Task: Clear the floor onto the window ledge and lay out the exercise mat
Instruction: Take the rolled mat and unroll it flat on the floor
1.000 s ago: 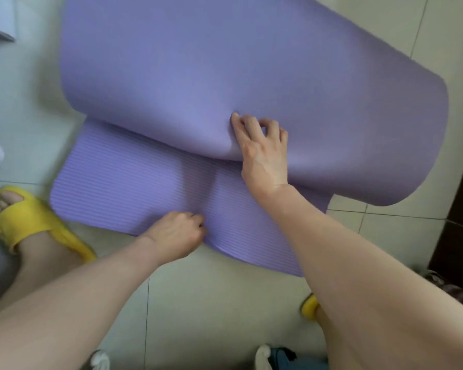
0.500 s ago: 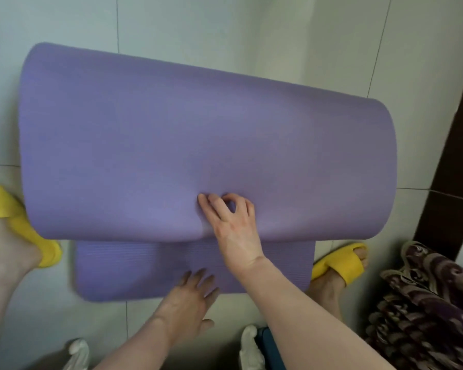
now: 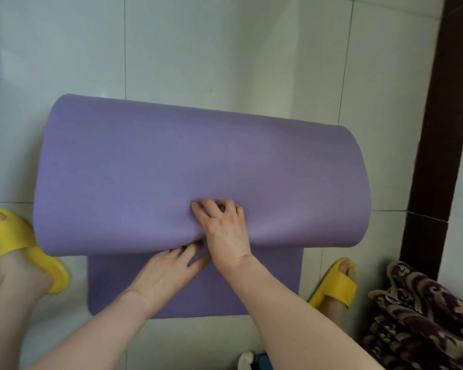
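At frame centre, the right hand point(image 3: 222, 228) presses curled fingers into the purple mat point(image 3: 171, 166) roll; the left hand point(image 3: 166, 273) lies flat, open, fingertips under it. No writing is legible.

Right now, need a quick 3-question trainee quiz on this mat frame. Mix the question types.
1. True or false: the purple mat lies fully flat on the tiled floor.
2. Which of the hands presses on the rolled part? A) left hand B) right hand
3. Fill in: both feet wear ___ slippers.

Key: 1 false, most is rolled. 2 B. 3 yellow.
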